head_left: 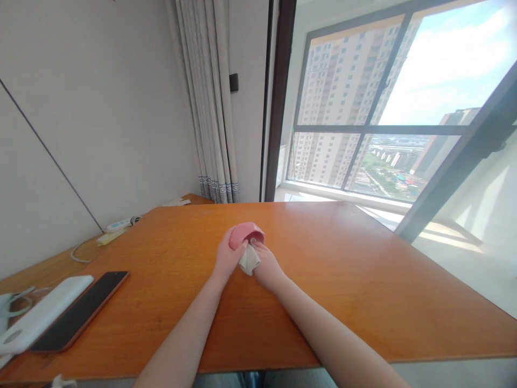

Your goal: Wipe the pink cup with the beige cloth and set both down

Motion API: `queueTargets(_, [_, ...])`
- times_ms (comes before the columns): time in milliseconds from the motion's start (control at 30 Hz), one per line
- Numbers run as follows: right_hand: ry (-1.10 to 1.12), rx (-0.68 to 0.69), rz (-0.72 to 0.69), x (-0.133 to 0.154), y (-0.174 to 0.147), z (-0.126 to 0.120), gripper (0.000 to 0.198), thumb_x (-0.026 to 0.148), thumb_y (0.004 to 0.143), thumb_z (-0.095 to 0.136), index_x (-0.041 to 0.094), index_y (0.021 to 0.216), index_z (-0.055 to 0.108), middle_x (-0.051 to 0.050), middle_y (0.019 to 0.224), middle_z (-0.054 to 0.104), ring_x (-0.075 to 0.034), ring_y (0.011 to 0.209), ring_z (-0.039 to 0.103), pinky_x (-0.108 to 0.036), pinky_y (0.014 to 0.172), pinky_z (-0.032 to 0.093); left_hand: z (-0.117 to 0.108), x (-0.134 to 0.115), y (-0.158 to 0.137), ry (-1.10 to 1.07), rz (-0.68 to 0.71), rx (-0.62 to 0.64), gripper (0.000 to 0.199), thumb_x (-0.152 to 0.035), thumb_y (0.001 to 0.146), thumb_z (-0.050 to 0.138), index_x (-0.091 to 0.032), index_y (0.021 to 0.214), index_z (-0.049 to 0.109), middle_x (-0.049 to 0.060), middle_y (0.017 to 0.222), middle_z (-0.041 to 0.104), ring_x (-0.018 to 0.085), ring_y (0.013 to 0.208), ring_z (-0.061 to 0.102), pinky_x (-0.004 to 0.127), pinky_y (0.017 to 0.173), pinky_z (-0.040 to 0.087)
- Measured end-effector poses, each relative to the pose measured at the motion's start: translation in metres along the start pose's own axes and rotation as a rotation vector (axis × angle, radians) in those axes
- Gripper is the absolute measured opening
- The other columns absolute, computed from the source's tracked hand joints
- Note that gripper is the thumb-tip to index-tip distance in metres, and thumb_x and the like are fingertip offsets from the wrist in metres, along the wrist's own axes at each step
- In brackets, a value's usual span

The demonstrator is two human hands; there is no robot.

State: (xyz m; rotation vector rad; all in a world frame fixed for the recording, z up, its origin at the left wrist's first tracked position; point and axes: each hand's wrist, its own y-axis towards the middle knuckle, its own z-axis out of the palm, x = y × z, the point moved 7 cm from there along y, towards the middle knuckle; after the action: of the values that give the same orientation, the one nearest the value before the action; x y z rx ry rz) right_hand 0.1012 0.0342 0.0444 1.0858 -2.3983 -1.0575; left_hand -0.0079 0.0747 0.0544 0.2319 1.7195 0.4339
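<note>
Head view of two bare hands over a glossy orange-brown tabletop point(355, 280). At centre, above the middle of the wood, a small pink bowl point(243, 233), tipped with its mouth toward the wearer and slightly to the right; contact with the surface below impossible to judge. Left hand point(229, 253) clamped on the bowl from its left side, thumb at the near rim. Right hand point(267, 265) closed on a pale cloth point(249, 262), fingers reaching into the mouth of the bowl, tips hidden; loose end of the cloth hanging between the hands. At left, well apart from the bowl, a black-faced phone point(83, 311) lying aslant, just beside a white slab-shaped device point(50, 310). Farther back, along the left edge, a white power strip point(118, 224). Background: pale curtain point(210, 108) with a dark patterned band, dark upright frame point(279, 102), and broad window point(416, 130) before tower blocks and bright sky.
</note>
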Motion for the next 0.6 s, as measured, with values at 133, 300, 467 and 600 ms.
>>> queueTargets(133, [-0.077, 0.09, -0.019, 0.003, 0.004, 0.002, 0.024, 0.013, 0.084, 0.047, 0.018, 0.101, 0.064, -0.005, 0.088, 0.068, -0.019, 0.095, 0.059, -0.043, 0.112, 0.025, -0.016, 0.019, 0.015, -0.056, -0.156, 0.046, 0.043, -0.036, 0.068, 0.068, -0.016, 0.105, 0.062, 0.01, 0.108, 0.064, 0.025, 0.101, 0.058, 0.036, 0.09, 0.043])
queueTargets(300, [-0.103, 0.109, -0.026, 0.003, 0.005, 0.0, 0.027, 0.014, 0.087, 0.044, 0.018, 0.105, 0.063, -0.004, 0.083, 0.065, -0.019, 0.096, 0.058, -0.044, 0.114, 0.019, -0.006, 0.04, 0.013, -0.335, -0.311, 0.106, 0.051, -0.045, 0.066, 0.069, -0.014, 0.106, 0.061, 0.011, 0.104, 0.065, 0.023, 0.096, 0.06, 0.034, 0.084, 0.047])
queueTargets(467, [-0.045, 0.149, 0.037, -0.004, -0.003, 0.003, 0.03, 0.012, 0.085, 0.046, 0.016, 0.11, 0.062, -0.006, 0.09, 0.065, -0.019, 0.093, 0.058, -0.043, 0.112, 0.026, 0.012, 0.045, -0.003, -0.421, -0.359, 0.019, 0.067, -0.036, 0.062, 0.077, -0.021, 0.12, 0.048, 0.01, 0.123, 0.055, 0.022, 0.11, 0.054, 0.035, 0.093, 0.044])
queueTargets(600, [-0.007, 0.174, 0.042, -0.004, -0.004, 0.007, 0.028, 0.012, 0.084, 0.046, 0.018, 0.105, 0.064, -0.006, 0.092, 0.066, -0.019, 0.097, 0.057, -0.043, 0.112, 0.024, 0.01, 0.041, -0.001, -0.341, -0.322, 0.036, 0.051, -0.035, 0.065, 0.074, -0.02, 0.111, 0.056, 0.009, 0.117, 0.059, 0.022, 0.11, 0.054, 0.034, 0.094, 0.043])
